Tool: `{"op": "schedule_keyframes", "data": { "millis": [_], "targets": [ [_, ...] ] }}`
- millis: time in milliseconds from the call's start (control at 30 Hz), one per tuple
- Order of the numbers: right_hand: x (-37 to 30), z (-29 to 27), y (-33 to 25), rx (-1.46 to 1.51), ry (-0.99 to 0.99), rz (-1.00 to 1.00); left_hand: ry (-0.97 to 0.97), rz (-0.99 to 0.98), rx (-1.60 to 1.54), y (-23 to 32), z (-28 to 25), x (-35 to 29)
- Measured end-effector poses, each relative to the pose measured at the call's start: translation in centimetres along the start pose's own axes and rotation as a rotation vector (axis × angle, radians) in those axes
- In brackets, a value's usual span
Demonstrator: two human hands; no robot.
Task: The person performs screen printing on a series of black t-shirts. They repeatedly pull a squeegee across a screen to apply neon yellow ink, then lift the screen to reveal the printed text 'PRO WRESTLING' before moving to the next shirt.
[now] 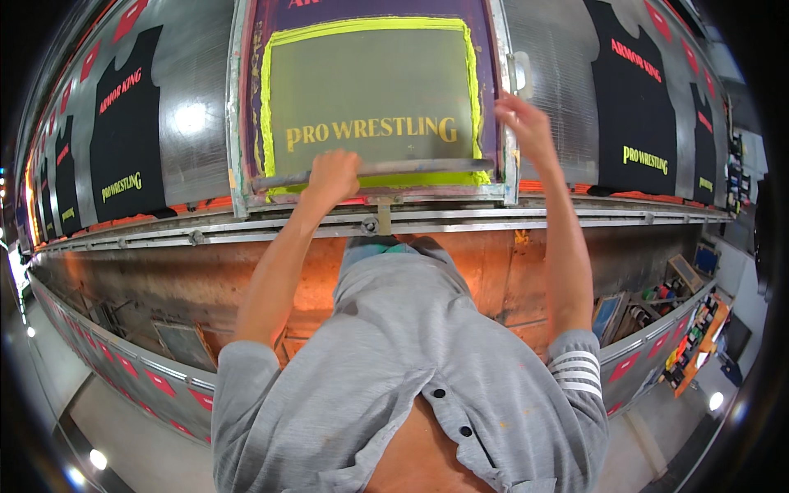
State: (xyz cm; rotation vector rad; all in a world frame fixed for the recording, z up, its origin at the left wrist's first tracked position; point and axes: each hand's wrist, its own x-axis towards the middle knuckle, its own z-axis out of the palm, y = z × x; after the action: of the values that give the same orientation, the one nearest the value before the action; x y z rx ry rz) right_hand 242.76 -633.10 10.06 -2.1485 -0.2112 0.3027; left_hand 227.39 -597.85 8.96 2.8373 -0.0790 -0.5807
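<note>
Squeegee (427, 167) lies across the near end of the screen frame (239, 123), over the mesh (370, 74), almost full width. Frame sits on the long metal worktop (193, 66), just beyond the guide rail (460, 220). Squeegee is held by the left hand (333, 174), closed on the bar left of its centre. Right hand (526, 127) is at the right side of the frame, fingers part-curled; whether the frame is gripped or only touched can't be told.

Yellow-green ink (444, 178) is seen pooled on the near side of the bar, with thick ridges along the mesh borders. Lettering shows through the mesh just beyond the bar. Black tank tops, left (127, 123) and right (633, 90), lie flat to either side.

For a good stroke: bar should be kept square to the frame, one blade angle, even pressure end to end. Grip is off-centre, so the right end is likely to go light; load should be evened out or the second hand added. Ink should be kept across the full width of the lettering. Frame shouldn't be nudged sideways while the blade is loaded, or edges may smear.
</note>
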Motion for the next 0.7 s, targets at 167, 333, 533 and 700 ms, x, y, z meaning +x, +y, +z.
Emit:
{"op": "schedule_keyframes", "data": {
  "millis": [167, 333, 533, 700],
  "targets": [
    [5.2, -3.0, 5.5, -0.06, 0.308, 0.171, -0.403, -0.116, 0.033, -0.9, -1.3, 7.0],
    [11.5, -0.7, 8.3, -0.111, 0.385, 0.188, -0.772, -0.051, -0.099, -4.6, 0.1, 13.9],
    [15.9, -0.5, 7.6, 0.055, 0.264, 0.363, -0.797, 0.714, 0.264, -9.6, -5.6, 22.5],
    [15.8, -2.4, 5.2, 0.206, 0.208, 0.442, -0.216, 0.04, 0.054, -9.5, -15.4, 27.9]
  ]
}}
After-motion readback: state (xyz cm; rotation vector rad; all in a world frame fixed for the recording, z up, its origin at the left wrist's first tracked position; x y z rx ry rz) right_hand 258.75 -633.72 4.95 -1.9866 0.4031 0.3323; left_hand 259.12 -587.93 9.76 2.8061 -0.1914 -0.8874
